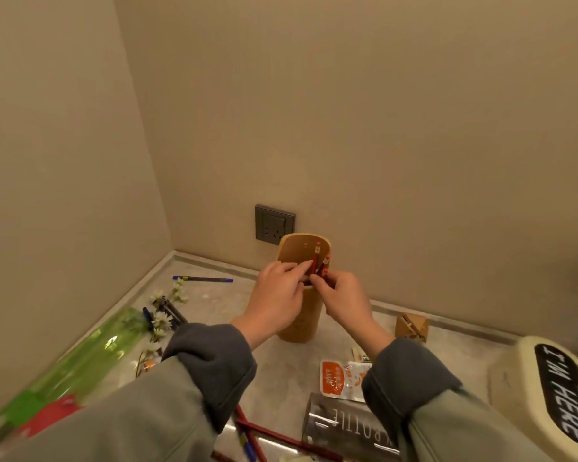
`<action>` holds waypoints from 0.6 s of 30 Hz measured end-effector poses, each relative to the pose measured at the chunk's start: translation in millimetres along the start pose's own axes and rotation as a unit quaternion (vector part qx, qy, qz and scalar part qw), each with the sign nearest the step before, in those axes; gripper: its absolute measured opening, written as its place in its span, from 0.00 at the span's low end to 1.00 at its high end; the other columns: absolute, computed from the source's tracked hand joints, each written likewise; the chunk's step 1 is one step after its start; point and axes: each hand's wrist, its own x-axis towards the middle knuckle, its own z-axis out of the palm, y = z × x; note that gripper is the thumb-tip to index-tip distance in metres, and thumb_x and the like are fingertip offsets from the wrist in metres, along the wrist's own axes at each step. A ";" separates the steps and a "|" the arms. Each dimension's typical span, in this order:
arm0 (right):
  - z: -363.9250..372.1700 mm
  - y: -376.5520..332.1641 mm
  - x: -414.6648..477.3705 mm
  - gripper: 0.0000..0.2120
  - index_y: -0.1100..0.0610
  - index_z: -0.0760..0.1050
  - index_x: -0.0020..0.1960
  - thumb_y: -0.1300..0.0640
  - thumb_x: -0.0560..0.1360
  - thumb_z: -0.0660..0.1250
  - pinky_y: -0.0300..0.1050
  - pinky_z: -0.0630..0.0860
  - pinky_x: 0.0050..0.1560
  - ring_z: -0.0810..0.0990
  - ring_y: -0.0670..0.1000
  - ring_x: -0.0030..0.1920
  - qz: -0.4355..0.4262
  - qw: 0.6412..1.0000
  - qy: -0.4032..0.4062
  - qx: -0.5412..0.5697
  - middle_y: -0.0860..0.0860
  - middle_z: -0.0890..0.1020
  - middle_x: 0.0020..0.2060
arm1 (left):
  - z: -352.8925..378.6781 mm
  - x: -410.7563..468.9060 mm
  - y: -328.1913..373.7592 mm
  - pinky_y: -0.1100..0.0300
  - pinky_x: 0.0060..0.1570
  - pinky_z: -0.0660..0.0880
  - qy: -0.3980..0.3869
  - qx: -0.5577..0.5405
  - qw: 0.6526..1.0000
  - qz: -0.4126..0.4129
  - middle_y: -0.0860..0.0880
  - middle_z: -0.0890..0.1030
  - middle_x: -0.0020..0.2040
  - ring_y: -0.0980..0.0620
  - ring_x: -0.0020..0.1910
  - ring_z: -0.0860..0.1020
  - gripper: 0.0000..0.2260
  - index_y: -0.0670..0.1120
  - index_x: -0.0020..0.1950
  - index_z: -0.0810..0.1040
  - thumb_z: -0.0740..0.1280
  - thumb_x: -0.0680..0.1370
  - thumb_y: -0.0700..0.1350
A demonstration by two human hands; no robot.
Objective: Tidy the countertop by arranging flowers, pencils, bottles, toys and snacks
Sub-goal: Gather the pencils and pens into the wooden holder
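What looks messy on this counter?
The green bottle lies on its side at the left, with loose flowers strewn beside it. A blue pen lies alone by the wall, and red pencils lie at the near edge, outside the holder.

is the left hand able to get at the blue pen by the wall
Probably yes: the blue pen lies bare on the countertop, left of the bamboo holder, with nothing between it and the left hand. That hand only touches the red pencils the right hand pinches.
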 end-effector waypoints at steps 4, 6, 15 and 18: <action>-0.9 3.0 -3.1 0.09 0.47 0.80 0.56 0.48 0.79 0.64 0.55 0.81 0.39 0.81 0.51 0.35 -0.019 0.999 -0.013 0.024 0.49 0.82 0.37 | -2.0 -11.1 -2.5 0.49 0.74 0.48 -0.028 0.007 0.999 -0.013 0.52 0.64 0.75 0.46 0.76 0.53 0.20 0.59 0.75 0.61 0.55 0.82 0.50; -1.6 4.6 -12.1 0.17 0.46 0.73 0.67 0.50 0.79 0.65 0.54 0.81 0.40 0.81 0.52 0.37 -0.012 0.998 0.005 0.060 0.49 0.81 0.39 | -8.4 -16.6 -0.7 0.48 0.75 0.45 -0.030 -0.022 0.999 -0.020 0.52 0.63 0.76 0.48 0.77 0.51 0.20 0.58 0.74 0.62 0.56 0.82 0.48; 31.1 -6.6 -96.5 0.10 0.39 0.73 0.53 0.49 0.74 0.69 0.36 0.73 0.39 0.78 0.39 0.41 -0.046 0.987 -0.035 0.149 0.43 0.79 0.40 | -46.9 -87.7 -0.3 0.60 0.64 0.69 -0.035 -0.296 0.946 -0.124 0.52 0.79 0.59 0.56 0.62 0.75 0.15 0.50 0.64 0.76 0.60 0.80 0.37; 44.7 -3.3 -113.9 0.05 0.41 0.77 0.48 0.45 0.72 0.68 0.39 0.75 0.39 0.77 0.40 0.39 -0.063 0.983 -0.173 0.007 0.41 0.80 0.39 | -47.8 -122.5 -22.6 0.66 0.58 0.73 -0.078 -0.277 0.946 -0.147 0.52 0.81 0.52 0.57 0.54 0.78 0.13 0.49 0.60 0.77 0.61 0.79 0.36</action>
